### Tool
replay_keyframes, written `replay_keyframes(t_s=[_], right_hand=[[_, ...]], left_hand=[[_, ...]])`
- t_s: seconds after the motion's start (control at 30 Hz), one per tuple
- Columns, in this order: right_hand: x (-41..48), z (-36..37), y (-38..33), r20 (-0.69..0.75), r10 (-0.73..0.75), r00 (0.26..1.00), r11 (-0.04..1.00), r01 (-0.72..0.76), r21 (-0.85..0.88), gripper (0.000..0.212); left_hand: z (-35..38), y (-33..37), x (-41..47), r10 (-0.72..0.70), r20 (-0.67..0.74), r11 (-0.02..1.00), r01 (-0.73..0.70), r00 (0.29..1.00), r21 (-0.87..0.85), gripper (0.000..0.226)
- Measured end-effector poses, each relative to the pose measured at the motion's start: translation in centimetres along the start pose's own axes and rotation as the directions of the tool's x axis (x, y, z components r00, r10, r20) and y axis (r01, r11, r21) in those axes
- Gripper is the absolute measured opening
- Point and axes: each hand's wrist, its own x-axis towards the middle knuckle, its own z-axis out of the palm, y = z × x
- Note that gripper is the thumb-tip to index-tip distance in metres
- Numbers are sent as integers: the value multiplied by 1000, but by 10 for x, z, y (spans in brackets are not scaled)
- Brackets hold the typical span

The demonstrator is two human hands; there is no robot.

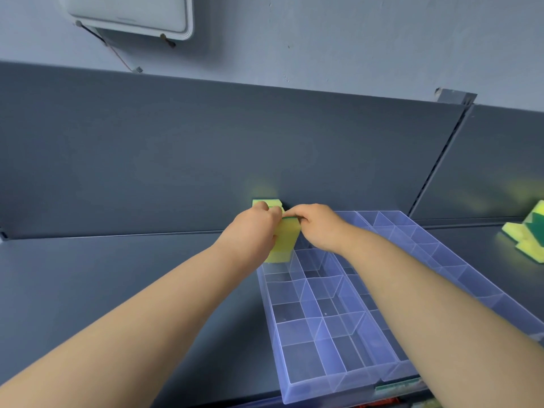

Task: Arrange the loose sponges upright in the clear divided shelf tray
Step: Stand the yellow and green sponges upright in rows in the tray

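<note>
A dark grey shelf (117, 290) is running beneath a matching back panel (176, 157), with a pale wall and a white wall unit (129, 13) above it. At the far left end of the clear divided tray (329, 388), a yellow sponge (284, 242) with a green scouring edge is standing on end, and both hands are working it into place. The left hand (250, 228) is curling its fingers over the sponge's top and near face, while the right hand (319, 228) is pinching the top edge from the other side. Just behind it, a second sponge (268, 204) is sitting against the back panel, partly hidden by the left hand. The rest of the tray's compartments are showing nothing in them.

This looks like the seating step for an early sponge. Well apart on the right, loose sponges (527, 234) are lying on the shelf. The next move likely calls for letting go without tipping the sponge, then reaching right across the tray for another.
</note>
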Motion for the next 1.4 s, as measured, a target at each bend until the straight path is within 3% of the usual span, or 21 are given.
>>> replay_keyframes(t_s=[0.1, 0.33, 0.57, 0.73, 0.9, 1.03, 1.23, 1.4], right_hand=[[-3, 4, 1, 0, 19, 1000, 999, -19, 49, 48], [-13, 16, 2, -28, -56, 998, 998, 56, -19, 47], [-57, -8, -3, -120, -172, 978, 982, 180, 60, 35], [-133, -46, 26, -215, -137, 967, 985, 156, 73, 34], [-262, -89, 113, -349, 9, 937, 1000, -2, 22, 37], [-389, -109, 195, -404, 237, 884, 972, -221, 86, 38], [-546, -94, 295, -409, 576, 708, 817, -510, 268, 32], [-617, -80, 347, -337, 722, 605, 692, -629, 354, 30]], left_hand=[[14, -5, -1, 6, 58, 996, -12, 998, 90, 26], [21, -12, -6, 37, -26, 995, -35, 999, 90, 39], [3, 17, -26, 188, -307, 970, -127, 933, 206, 31], [-6, 98, -42, 293, -366, 954, -246, 883, 171, 31], [11, 236, -65, 460, -394, 884, -452, 796, 119, 27], [50, 355, -90, 552, -353, 811, -585, 756, 13, 31], [133, 486, -130, 646, -256, 722, -684, 720, -103, 34], [193, 542, -144, 708, -97, 681, -713, 699, -165, 27]])
